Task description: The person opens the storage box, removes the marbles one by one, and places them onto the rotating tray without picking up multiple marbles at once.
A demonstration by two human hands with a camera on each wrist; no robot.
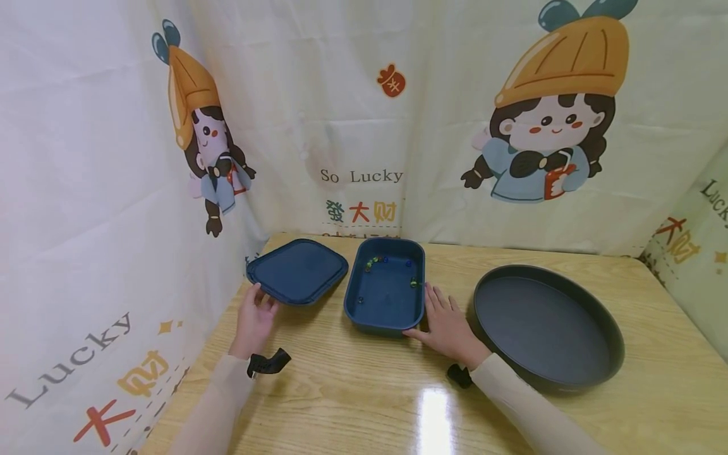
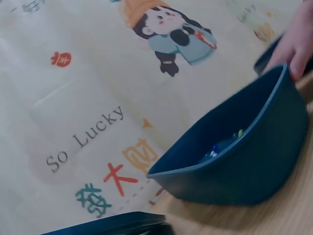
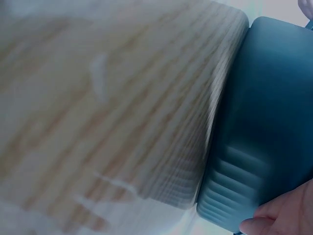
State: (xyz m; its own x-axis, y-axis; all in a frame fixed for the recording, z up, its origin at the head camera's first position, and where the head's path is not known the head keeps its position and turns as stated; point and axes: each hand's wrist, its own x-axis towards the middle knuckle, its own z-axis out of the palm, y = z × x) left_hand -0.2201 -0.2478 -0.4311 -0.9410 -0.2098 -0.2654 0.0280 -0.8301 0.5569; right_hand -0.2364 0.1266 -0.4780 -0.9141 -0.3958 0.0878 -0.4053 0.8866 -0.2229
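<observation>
Currently, the blue lid (image 1: 298,272) is held at its near left edge by the left hand (image 1: 254,323), with fingers bent at the rim. The blue box (image 1: 389,309), in which small marbles (image 1: 414,284) are scattered, is set on the table (image 1: 341,392) between the lid and the round pan (image 1: 546,328); its right side is touched by the right hand (image 1: 450,325), whose fingers are laid nearly straight
</observation>
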